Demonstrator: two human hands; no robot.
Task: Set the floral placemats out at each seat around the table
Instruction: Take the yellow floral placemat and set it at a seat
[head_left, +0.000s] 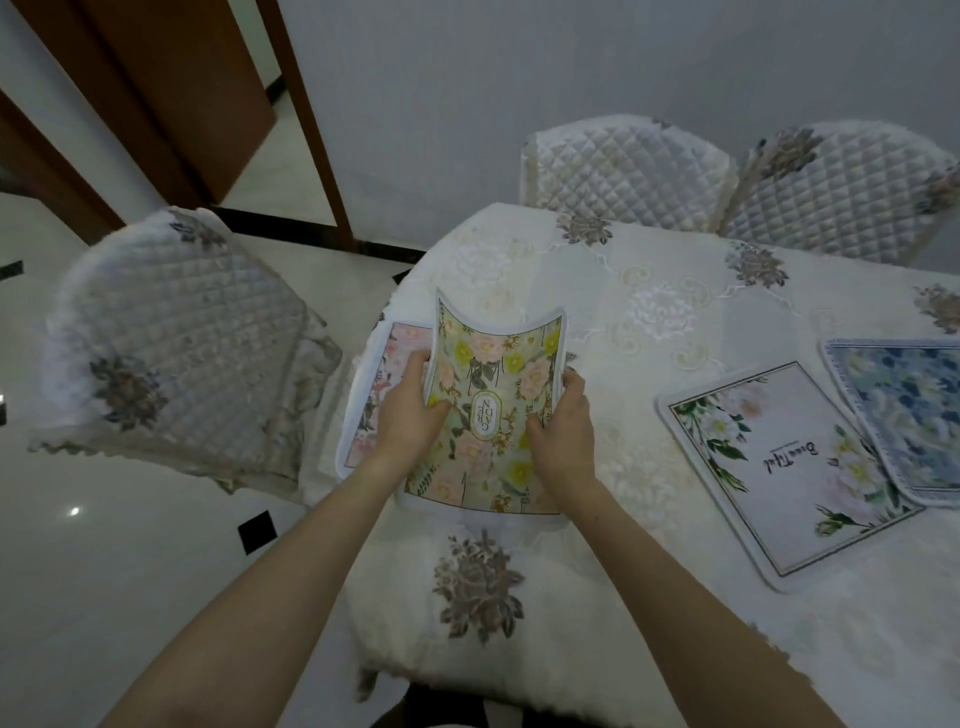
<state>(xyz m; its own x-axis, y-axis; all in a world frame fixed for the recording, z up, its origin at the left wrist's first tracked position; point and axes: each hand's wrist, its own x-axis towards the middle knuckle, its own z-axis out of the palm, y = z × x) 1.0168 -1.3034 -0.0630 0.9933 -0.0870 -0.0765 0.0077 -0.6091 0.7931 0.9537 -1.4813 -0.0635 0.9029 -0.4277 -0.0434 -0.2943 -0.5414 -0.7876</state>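
Fingers (571, 382) of both hands pinch the green floral placemat's (498, 374) side edges.

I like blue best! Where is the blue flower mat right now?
In the head view, the blue mat lies flat at the far right edge of the table, its corner overlapping the white mat beside it.

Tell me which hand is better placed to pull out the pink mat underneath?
Probably the left hand. The pink mat sticks out on that side, right beside its fingers. The right hand grips the green mat on the far edge, away from it.
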